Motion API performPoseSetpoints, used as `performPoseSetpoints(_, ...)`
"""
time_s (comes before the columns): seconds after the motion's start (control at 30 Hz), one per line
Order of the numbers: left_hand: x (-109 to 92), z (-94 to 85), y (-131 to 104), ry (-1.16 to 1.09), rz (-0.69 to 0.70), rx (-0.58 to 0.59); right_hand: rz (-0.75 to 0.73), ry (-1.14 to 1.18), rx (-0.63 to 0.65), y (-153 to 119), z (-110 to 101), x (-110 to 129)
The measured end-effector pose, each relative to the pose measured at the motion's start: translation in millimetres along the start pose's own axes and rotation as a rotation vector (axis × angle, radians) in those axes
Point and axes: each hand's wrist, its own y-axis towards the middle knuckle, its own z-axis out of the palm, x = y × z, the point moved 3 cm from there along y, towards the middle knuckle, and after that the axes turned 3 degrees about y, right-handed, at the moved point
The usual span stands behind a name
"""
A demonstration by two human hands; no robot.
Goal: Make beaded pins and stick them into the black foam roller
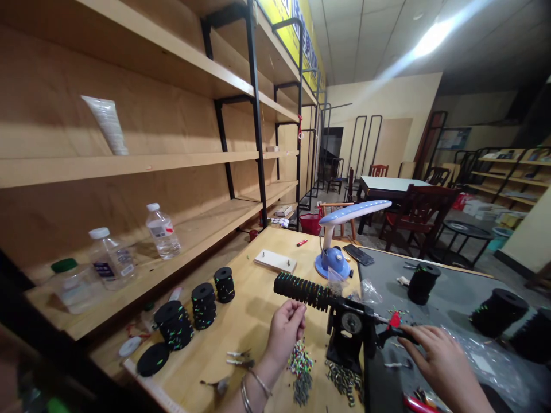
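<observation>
A black hand-cranked winder [348,327] with a round dial stands on the table in front of me. From its left side sticks out a row of black spools [301,289] flecked with orange and green. Just below this row is my left hand [287,328], its fingertips pinched together; what they hold, if anything, is too small to make out. On the winder's other side, my right hand [433,351] has its fingers around the black crank handle [402,334]. Small multicoloured beads [300,358] and dark little metal pieces [344,378] lie in piles beneath.
Black wound spools [172,324] stand on the left, more black spools [424,284] on the dark mat. A blue desk lamp [333,258], a phone [359,254] and a pale board with two pegs [275,261] sit farther back. Wooden shelves [193,166] with bottles rise at left.
</observation>
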Motion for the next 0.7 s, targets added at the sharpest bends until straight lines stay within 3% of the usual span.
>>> performPoseSetpoints(0.2, -5, 1.3, -9, -0.162, -0.142, 0.047, -0.017, -0.010, 0.007, 0, 2, -4)
performPoseSetpoints(0.37, 5, 2.9, -19, -0.216, -0.250, 0.077, -0.007, -0.017, 0.004, -2, 5, -5)
performPoseSetpoints(0.57, 21, 2.6, -27, -0.022, -0.141, 0.115, -0.017, -0.068, -0.048, -8, 5, 1)
performPoseSetpoints(0.7, 18, -1.9, -29, 0.004, -0.113, 0.157, -0.067, -0.046, -0.153, -2, -17, 36)
